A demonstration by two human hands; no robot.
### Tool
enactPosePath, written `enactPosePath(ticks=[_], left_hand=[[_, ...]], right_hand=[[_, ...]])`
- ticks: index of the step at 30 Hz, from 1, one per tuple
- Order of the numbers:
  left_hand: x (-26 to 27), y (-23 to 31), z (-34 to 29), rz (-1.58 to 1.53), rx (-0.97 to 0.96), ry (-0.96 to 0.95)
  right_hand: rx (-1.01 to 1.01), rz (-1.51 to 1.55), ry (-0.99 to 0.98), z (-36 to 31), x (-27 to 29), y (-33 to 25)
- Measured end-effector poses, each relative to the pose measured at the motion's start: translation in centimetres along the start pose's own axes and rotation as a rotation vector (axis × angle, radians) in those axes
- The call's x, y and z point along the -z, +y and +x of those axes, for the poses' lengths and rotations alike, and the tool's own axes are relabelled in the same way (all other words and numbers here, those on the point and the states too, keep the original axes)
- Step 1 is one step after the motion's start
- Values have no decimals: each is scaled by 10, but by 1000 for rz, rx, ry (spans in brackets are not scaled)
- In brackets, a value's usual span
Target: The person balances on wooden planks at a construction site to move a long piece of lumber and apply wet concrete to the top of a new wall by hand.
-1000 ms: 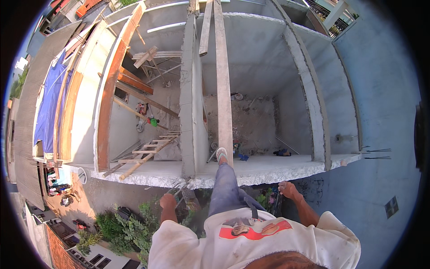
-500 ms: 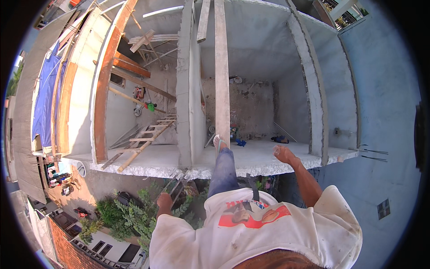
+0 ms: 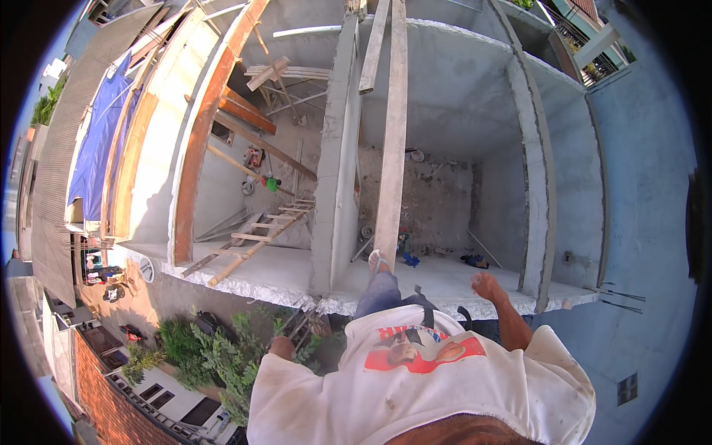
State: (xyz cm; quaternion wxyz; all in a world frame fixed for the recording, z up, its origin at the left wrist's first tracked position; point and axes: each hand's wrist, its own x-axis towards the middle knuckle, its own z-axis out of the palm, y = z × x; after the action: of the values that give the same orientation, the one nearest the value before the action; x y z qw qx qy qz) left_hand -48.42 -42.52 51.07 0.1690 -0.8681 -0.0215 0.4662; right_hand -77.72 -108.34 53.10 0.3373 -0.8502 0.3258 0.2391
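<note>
My right hand (image 3: 486,286) hangs in the air out to the right, over the near concrete edge, its fingers curled in loosely with nothing visible in them. On the left, the end of my left arm (image 3: 282,347) shows as a short stub below the sleeve, above the plants; its fingers are hidden. Neither hand touches anything that I can see. Between them, my sandalled foot (image 3: 378,262) stands at the near end of a long narrow wooden plank (image 3: 393,126), which reaches away over an open, roofless room.
A shorter board (image 3: 374,48) lies beside the plank. Rough concrete wall tops (image 3: 335,170) flank the drop. Left are a wooden ladder (image 3: 259,239) and an orange-brown beam (image 3: 199,141). Steel rods (image 3: 623,299) stick out at right. Plants (image 3: 237,356) grow far below.
The view has shifted, so the plank and walls sit lower and further right. My right hand has moved slightly right and lower. My left arm's end now shows less of the hand.
</note>
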Motion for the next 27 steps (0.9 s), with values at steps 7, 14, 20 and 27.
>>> enactPosePath(ticks=[7,14,20,27], left_hand=[[-11,1,9,31,-29,-22],[-34,-1,10,-56,80,128],[-22,3,3,-29,21,57],[-15,-8,16,-30,-9,15]], right_hand=[[-193,253,9,-48,-11,0],[-147,58,-57,-50,6,-19],[-228,277,-22,-11,29,-24],[-126,171,-7,45,39,-45]])
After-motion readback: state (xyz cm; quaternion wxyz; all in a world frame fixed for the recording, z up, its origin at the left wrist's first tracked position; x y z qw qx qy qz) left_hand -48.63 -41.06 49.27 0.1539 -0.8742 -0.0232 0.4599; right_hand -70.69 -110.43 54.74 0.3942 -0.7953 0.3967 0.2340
